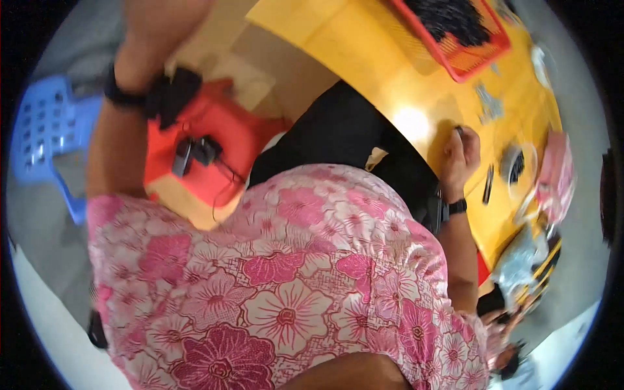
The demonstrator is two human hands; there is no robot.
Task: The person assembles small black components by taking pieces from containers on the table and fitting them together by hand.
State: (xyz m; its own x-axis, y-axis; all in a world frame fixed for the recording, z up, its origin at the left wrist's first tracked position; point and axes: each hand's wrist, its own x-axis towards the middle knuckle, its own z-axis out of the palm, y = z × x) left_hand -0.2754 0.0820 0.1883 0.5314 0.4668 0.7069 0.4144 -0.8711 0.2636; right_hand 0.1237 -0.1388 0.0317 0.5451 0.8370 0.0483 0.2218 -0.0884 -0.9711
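My right hand point(462, 158) is closed just over the yellow table point(409, 84). A small dark tip shows at its fingers; what it belongs to is too small to make out. Near that hand, a thin black pen-like stick point(488, 184) lies on the table beside a round container with dark pieces point(513, 164). My left hand point(166, 23) reaches up to the top edge at the left, smeared by motion, its fingers out of the picture. A black device is strapped at each wrist.
A red plastic basket point(458, 71) full of black pieces stands on the table. Clear plastic bits point(489, 104) lie near it. At the left are a red stool point(214, 140) bearing black devices with a cable, and a blue plastic chair point(45, 133). Another person point(513, 328) is at lower right.
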